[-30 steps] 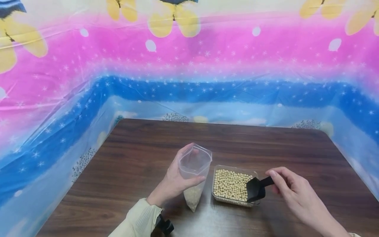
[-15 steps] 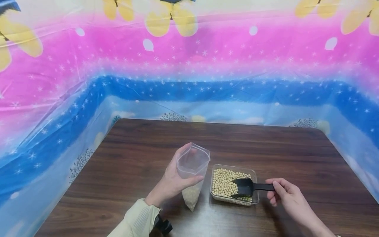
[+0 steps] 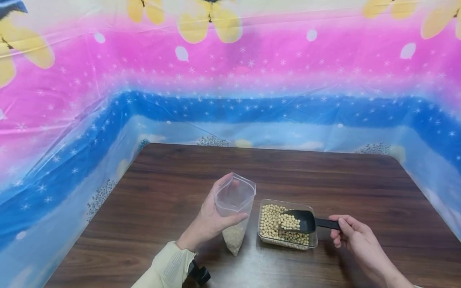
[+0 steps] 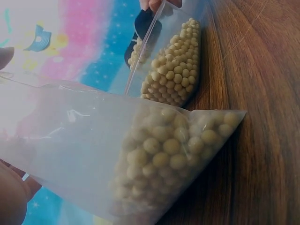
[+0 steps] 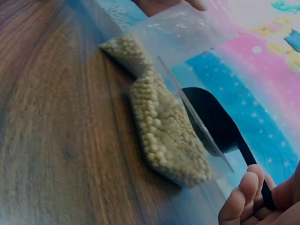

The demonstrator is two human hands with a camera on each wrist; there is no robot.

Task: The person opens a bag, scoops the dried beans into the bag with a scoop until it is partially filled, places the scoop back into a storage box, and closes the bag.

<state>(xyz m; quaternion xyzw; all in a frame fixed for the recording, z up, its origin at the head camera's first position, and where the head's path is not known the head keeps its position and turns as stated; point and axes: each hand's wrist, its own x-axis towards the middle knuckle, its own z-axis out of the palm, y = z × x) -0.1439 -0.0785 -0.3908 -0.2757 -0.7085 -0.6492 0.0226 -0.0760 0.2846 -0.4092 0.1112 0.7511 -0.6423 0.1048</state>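
Note:
My left hand [image 3: 209, 222] grips a clear plastic zip bag [image 3: 235, 204] near its top, keeping the mouth spread wide. Pale dried soybeans [image 4: 161, 154] fill the bag's bottom corner, which points down at the table. To the right of the bag stands a clear rectangular container [image 3: 268, 241] of the same beans. My right hand [image 3: 360, 236] pinches the end of a black scoop's handle. The scoop [image 3: 307, 221] lies over the container, level, with a small heap of beans in its front part. In the right wrist view its black underside shows above the container's rim.
A dark wood-grain table [image 3: 173, 176] carries the container. Behind and at both sides hangs a printed pink and blue cloth [image 3: 230, 108]. A black strap mount [image 3: 199, 274] sits at my left wrist, below a pale sleeve [image 3: 165, 264].
The scoop has gone from tipped down at the container's right side, through the beans, to level above them with a load. The left hand and bag have barely moved.

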